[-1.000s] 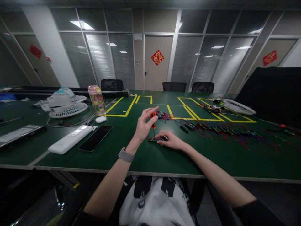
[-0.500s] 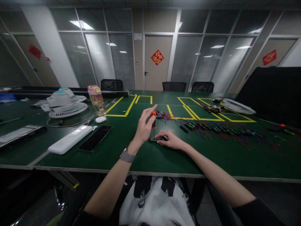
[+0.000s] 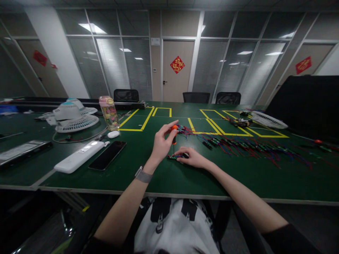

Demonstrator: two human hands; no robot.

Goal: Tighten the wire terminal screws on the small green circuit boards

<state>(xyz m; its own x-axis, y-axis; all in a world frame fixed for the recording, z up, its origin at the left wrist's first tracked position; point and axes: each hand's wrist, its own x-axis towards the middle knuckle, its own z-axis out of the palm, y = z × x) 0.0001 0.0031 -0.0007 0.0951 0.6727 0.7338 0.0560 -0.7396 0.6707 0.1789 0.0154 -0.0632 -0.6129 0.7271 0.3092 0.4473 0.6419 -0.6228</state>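
Observation:
My left hand (image 3: 162, 141) is closed on the orange and black handle of a screwdriver (image 3: 174, 127). The screwdriver stands almost upright, its thin shaft reaching down to a small green circuit board (image 3: 172, 157) on the table. From the right side, my right hand (image 3: 192, 157) pinches this board and holds it against the tabletop. Red and blue wires come out near its fingers. Where the tip meets the board is too small to make out.
Several similar wired boards (image 3: 238, 144) lie in a row to the right, with a wire bundle (image 3: 184, 129) behind my hands. On the left are a phone (image 3: 107, 155), a white oblong device (image 3: 79, 156), a bottle (image 3: 109, 113) and white fans (image 3: 76, 122). Yellow tape (image 3: 131, 129) marks the green table.
My left hand has dipped slightly with the screwdriver, and its fingers have shifted so more of the orange handle top shows. My right hand and the board have stayed put.

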